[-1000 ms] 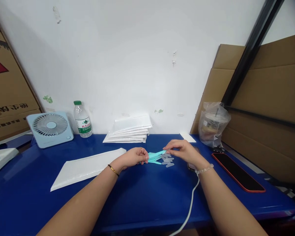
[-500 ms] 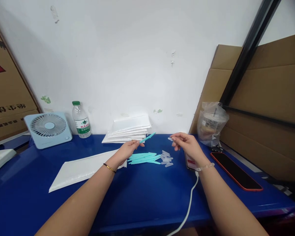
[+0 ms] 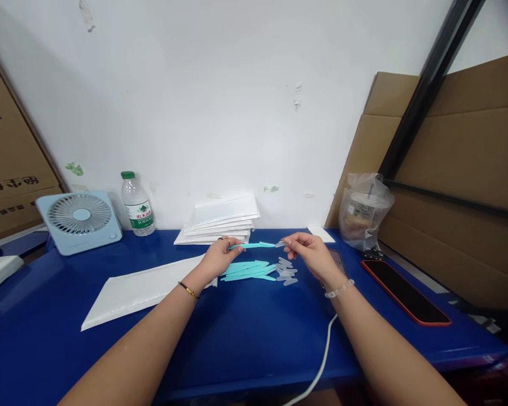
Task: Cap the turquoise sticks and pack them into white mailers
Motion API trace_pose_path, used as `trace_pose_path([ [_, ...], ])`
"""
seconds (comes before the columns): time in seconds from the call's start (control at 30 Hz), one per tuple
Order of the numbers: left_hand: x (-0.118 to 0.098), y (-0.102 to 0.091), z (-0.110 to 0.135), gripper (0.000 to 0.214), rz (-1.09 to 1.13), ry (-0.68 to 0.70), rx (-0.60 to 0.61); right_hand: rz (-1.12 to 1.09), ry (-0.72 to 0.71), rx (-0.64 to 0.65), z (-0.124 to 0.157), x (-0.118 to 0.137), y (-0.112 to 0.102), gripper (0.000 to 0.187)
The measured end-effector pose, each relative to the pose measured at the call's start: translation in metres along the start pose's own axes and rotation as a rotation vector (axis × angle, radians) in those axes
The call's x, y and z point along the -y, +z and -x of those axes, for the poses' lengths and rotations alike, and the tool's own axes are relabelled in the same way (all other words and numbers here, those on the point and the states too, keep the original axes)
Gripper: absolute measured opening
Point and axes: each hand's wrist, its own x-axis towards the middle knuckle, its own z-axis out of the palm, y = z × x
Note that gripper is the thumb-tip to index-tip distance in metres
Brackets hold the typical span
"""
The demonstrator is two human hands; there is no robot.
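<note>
Off to the left stands a brown cardboard box (image 3: 8, 141), and near it a pale blue fan (image 3: 81, 223) tilts back on the glossy blue table (image 3: 237, 344), close to a white wall (image 3: 220, 101) scuffed in spots. Next comes a clear bottle (image 3: 138, 208) with a green cap, then a white padded envelope (image 3: 139, 290) lying flat, and a stack of similar envelopes (image 3: 220, 217) by the wall. The left hand (image 3: 220, 256) pinches a turquoise stick (image 3: 258, 245) above the table, level, over a loose pile of turquoise sticks (image 3: 248, 270). Small translucent caps (image 3: 286, 272) lie just beside that pile. The right hand (image 3: 309, 254) pinches one translucent cap (image 3: 280, 244) at the stick's tip; I can't tell whether it's on. Farther right are a bagged cup (image 3: 364, 217), a red-edged phone (image 3: 406, 293) lying flat, and large cardboard sheets (image 3: 469, 141) behind a black post (image 3: 427, 84).
</note>
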Motion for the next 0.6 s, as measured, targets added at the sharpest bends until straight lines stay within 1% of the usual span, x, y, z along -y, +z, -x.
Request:
trace_pose_path([
  [0.13,-0.0014,0.0006,0.0008,0.042,-0.006,-0.006,-0.005,0.005,0.001,0.012,0.0005,0.0011,0.0016,0.034],
  [0.33,0.0004,-0.0008,0.0007,0.044,0.057,-0.027,0.029,0.021,-0.068,0.024,0.0012,-0.0007,0.0013,0.032],
  [0.6,0.0004,0.0007,0.0012,0.047,0.077,-0.049,0.056,0.104,-0.082,0.047,0.0026,0.0009,0.0014,0.035],
])
